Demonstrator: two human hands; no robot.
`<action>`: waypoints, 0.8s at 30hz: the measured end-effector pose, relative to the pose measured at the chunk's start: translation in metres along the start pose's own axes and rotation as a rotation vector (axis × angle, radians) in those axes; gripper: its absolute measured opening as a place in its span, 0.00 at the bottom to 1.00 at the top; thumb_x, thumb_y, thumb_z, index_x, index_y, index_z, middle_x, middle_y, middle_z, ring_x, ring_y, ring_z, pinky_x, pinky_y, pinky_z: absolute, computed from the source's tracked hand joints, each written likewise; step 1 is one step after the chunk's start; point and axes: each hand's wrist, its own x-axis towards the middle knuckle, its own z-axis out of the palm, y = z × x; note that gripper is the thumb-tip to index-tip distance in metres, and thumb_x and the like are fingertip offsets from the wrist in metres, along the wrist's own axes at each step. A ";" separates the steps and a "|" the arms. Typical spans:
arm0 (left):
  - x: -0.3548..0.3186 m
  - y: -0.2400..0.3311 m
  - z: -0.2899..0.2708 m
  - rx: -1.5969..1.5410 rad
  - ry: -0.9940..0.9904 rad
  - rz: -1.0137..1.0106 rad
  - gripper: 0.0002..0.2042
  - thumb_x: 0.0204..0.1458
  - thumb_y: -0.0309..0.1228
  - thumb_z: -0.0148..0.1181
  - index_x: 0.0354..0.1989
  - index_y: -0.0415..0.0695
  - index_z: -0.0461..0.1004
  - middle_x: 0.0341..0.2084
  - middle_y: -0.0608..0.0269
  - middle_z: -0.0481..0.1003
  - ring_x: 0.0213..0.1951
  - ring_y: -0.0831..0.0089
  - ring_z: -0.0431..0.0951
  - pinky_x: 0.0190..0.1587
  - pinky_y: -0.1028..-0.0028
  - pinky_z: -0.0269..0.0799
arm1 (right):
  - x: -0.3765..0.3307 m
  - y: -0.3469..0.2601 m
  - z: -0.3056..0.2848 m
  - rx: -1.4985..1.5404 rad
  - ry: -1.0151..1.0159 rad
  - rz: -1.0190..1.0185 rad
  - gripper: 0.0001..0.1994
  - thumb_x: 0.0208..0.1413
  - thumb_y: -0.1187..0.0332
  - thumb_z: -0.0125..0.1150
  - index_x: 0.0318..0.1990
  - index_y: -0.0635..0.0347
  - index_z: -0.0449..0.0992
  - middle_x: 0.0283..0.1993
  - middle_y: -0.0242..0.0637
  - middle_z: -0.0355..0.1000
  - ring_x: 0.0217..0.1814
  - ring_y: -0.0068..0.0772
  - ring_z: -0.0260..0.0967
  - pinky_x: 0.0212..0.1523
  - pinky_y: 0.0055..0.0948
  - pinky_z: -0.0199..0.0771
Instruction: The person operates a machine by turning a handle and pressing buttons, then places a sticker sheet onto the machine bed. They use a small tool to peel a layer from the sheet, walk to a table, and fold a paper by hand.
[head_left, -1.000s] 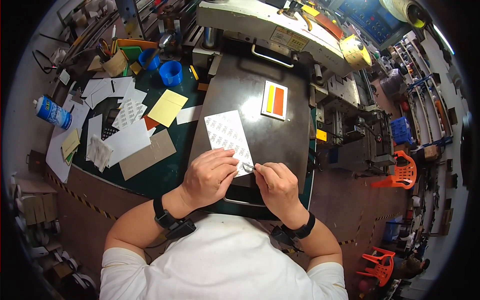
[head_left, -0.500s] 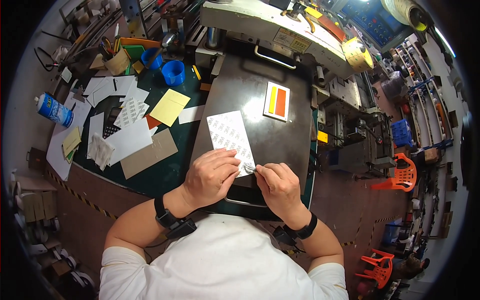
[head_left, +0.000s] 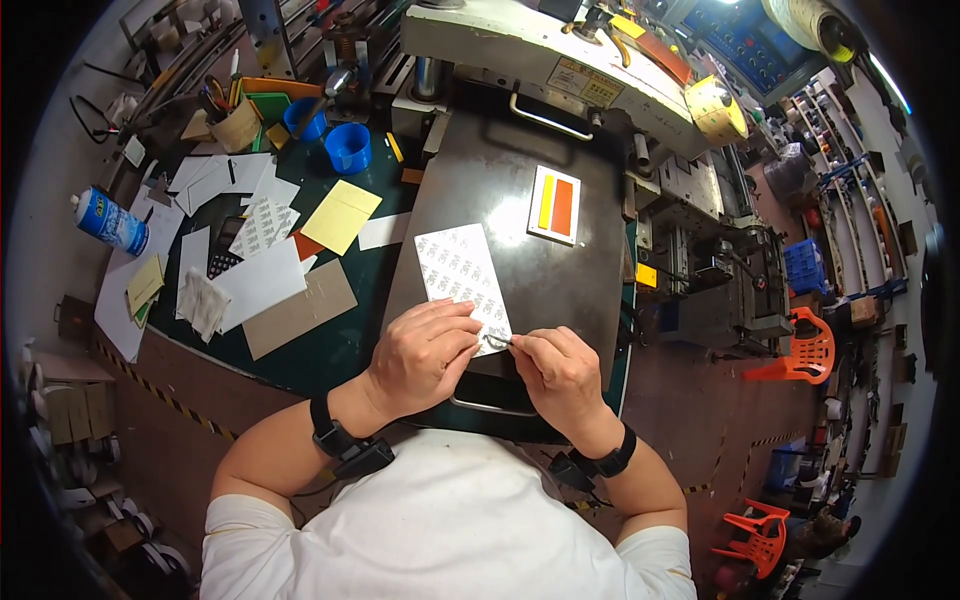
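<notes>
A white sheet (head_left: 456,262) with a repeating grey print, like adhesive backing paper, lies tilted on the dark metal plate (head_left: 500,165). My left hand (head_left: 425,352) rests on its lower left part, fingers stretched over the paper and thumb near the bottom corner. At the sheet's lower right corner, my right hand (head_left: 556,368) pinches a small thin metal tool (head_left: 497,339), whose exact kind is too small to tell. The tool's curved tip touches or hovers just over the paper. Farther up the plate lies a white-framed card (head_left: 555,205) with a yellow and an orange-red strip.
Papers (head_left: 262,285), a yellow pad (head_left: 342,216), blue cups (head_left: 348,148) and a spray can (head_left: 108,220) crowd the green table at left. A press head (head_left: 560,70) spans the plate's far end. The plate has a far handle (head_left: 548,118). Orange chairs (head_left: 805,347) stand at right.
The metal tool's tip has shifted very slightly at the sheet's corner. Both hands stay nearly in place.
</notes>
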 end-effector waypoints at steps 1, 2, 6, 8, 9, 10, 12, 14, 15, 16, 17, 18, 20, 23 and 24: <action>0.000 0.000 0.000 -0.001 -0.001 0.004 0.03 0.49 0.20 0.71 0.32 0.38 0.83 0.39 0.54 0.86 0.52 0.55 0.86 0.61 0.58 0.79 | 0.000 0.000 0.000 0.000 0.000 -0.001 0.10 0.51 0.79 0.74 0.40 0.60 0.82 0.36 0.35 0.80 0.34 0.37 0.76 0.36 0.33 0.79; 0.000 0.000 0.000 -0.001 -0.002 0.009 0.04 0.49 0.20 0.71 0.33 0.38 0.83 0.40 0.54 0.86 0.52 0.55 0.85 0.61 0.58 0.79 | 0.000 -0.001 -0.001 0.006 -0.009 0.001 0.10 0.51 0.79 0.74 0.40 0.60 0.82 0.36 0.35 0.80 0.34 0.37 0.76 0.36 0.33 0.79; -0.001 -0.001 0.000 -0.002 0.001 0.009 0.04 0.49 0.20 0.72 0.33 0.38 0.83 0.40 0.54 0.85 0.52 0.55 0.85 0.61 0.58 0.79 | -0.001 -0.002 -0.001 0.037 -0.013 0.018 0.09 0.51 0.78 0.74 0.40 0.61 0.82 0.35 0.36 0.80 0.35 0.38 0.77 0.36 0.34 0.79; -0.001 0.000 0.001 -0.004 0.012 0.003 0.04 0.49 0.20 0.72 0.33 0.38 0.83 0.40 0.54 0.85 0.52 0.55 0.85 0.61 0.58 0.79 | -0.002 -0.003 0.000 0.075 0.015 0.046 0.08 0.52 0.78 0.74 0.39 0.61 0.82 0.35 0.37 0.80 0.35 0.39 0.78 0.36 0.35 0.79; -0.001 0.001 0.001 -0.006 0.023 -0.003 0.04 0.49 0.20 0.72 0.33 0.37 0.83 0.40 0.53 0.85 0.52 0.54 0.85 0.61 0.58 0.79 | -0.003 -0.004 0.000 0.075 0.016 0.046 0.08 0.52 0.78 0.74 0.39 0.61 0.82 0.35 0.37 0.80 0.35 0.39 0.78 0.36 0.35 0.79; -0.001 0.002 0.001 -0.008 0.034 -0.009 0.05 0.49 0.21 0.72 0.33 0.37 0.83 0.40 0.53 0.85 0.52 0.54 0.85 0.61 0.58 0.79 | -0.003 -0.005 0.000 0.104 0.011 0.065 0.08 0.52 0.78 0.74 0.39 0.62 0.82 0.34 0.38 0.80 0.35 0.40 0.78 0.37 0.35 0.80; 0.001 0.003 0.001 -0.005 0.036 -0.001 0.05 0.49 0.20 0.73 0.33 0.37 0.83 0.41 0.53 0.85 0.52 0.55 0.85 0.61 0.58 0.79 | -0.004 -0.007 0.000 0.162 0.002 0.102 0.07 0.53 0.77 0.74 0.38 0.63 0.82 0.34 0.39 0.80 0.35 0.41 0.79 0.37 0.36 0.80; 0.001 0.003 0.000 0.004 0.042 0.015 0.05 0.49 0.20 0.74 0.33 0.37 0.83 0.41 0.52 0.86 0.52 0.55 0.86 0.60 0.58 0.80 | -0.003 -0.011 0.000 0.170 -0.008 0.115 0.06 0.53 0.77 0.74 0.38 0.63 0.82 0.34 0.39 0.80 0.35 0.41 0.79 0.37 0.36 0.80; 0.001 0.003 0.000 0.004 0.041 0.016 0.05 0.49 0.20 0.74 0.33 0.37 0.83 0.41 0.52 0.86 0.52 0.55 0.86 0.60 0.58 0.80 | -0.003 -0.012 0.001 0.178 -0.019 0.126 0.06 0.54 0.77 0.73 0.38 0.64 0.82 0.33 0.40 0.80 0.35 0.42 0.79 0.37 0.37 0.80; -0.001 0.001 0.000 -0.004 0.035 0.025 0.05 0.49 0.20 0.74 0.33 0.38 0.83 0.41 0.52 0.86 0.52 0.55 0.86 0.60 0.58 0.80 | -0.002 -0.013 0.000 0.186 -0.030 0.138 0.06 0.54 0.77 0.73 0.38 0.64 0.82 0.33 0.40 0.80 0.35 0.42 0.79 0.37 0.37 0.80; -0.002 0.000 0.000 -0.011 0.029 0.033 0.05 0.49 0.20 0.74 0.33 0.38 0.83 0.40 0.53 0.86 0.52 0.55 0.86 0.60 0.58 0.80 | -0.003 -0.014 0.000 0.187 -0.030 0.139 0.06 0.54 0.77 0.73 0.38 0.64 0.82 0.33 0.40 0.80 0.35 0.42 0.79 0.37 0.37 0.80; -0.003 -0.001 0.000 -0.019 0.024 0.042 0.05 0.49 0.20 0.74 0.33 0.38 0.83 0.40 0.53 0.86 0.52 0.55 0.86 0.60 0.58 0.80 | -0.003 -0.015 -0.002 0.188 -0.038 0.154 0.06 0.54 0.77 0.73 0.38 0.64 0.82 0.33 0.40 0.80 0.34 0.43 0.79 0.37 0.37 0.80; -0.003 -0.001 0.001 -0.017 0.027 0.034 0.05 0.49 0.20 0.74 0.33 0.38 0.83 0.40 0.53 0.86 0.52 0.55 0.86 0.60 0.58 0.80 | -0.004 -0.015 -0.004 0.190 -0.057 0.184 0.05 0.54 0.76 0.73 0.38 0.64 0.82 0.33 0.41 0.80 0.34 0.43 0.79 0.37 0.37 0.80; -0.003 -0.001 0.001 -0.014 0.034 0.018 0.05 0.49 0.19 0.73 0.33 0.38 0.83 0.39 0.54 0.86 0.52 0.55 0.86 0.60 0.58 0.80 | -0.005 -0.013 -0.005 0.124 -0.019 0.159 0.06 0.54 0.76 0.73 0.38 0.64 0.82 0.33 0.40 0.80 0.35 0.43 0.79 0.37 0.36 0.80; -0.003 -0.001 0.001 -0.008 0.034 0.018 0.05 0.49 0.19 0.73 0.33 0.38 0.83 0.39 0.54 0.86 0.52 0.55 0.86 0.60 0.58 0.80 | -0.006 -0.012 -0.005 0.090 0.002 0.148 0.06 0.54 0.76 0.73 0.39 0.64 0.82 0.34 0.40 0.80 0.35 0.42 0.79 0.37 0.36 0.80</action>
